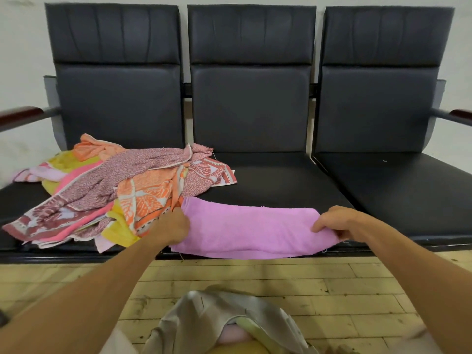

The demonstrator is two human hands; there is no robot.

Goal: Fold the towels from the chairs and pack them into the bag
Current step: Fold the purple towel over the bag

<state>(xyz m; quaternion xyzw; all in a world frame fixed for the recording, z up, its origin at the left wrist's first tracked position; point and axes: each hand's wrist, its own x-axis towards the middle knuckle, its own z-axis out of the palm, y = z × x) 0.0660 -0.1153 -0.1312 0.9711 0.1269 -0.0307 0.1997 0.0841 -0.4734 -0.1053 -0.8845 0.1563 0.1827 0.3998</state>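
The purple towel (250,231) lies lengthwise 9 to 3 o'clock, left hand (176,226) gripping the 9 o'clock end, right hand (337,222) pinching the 3 o'clock end.

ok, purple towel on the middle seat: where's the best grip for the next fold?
The two short ends, coming from the seat's front edge. The purple towel lies as a long strip across the middle seat, ends free; left hand and right hand hold them. The towel pile crowds its left end.
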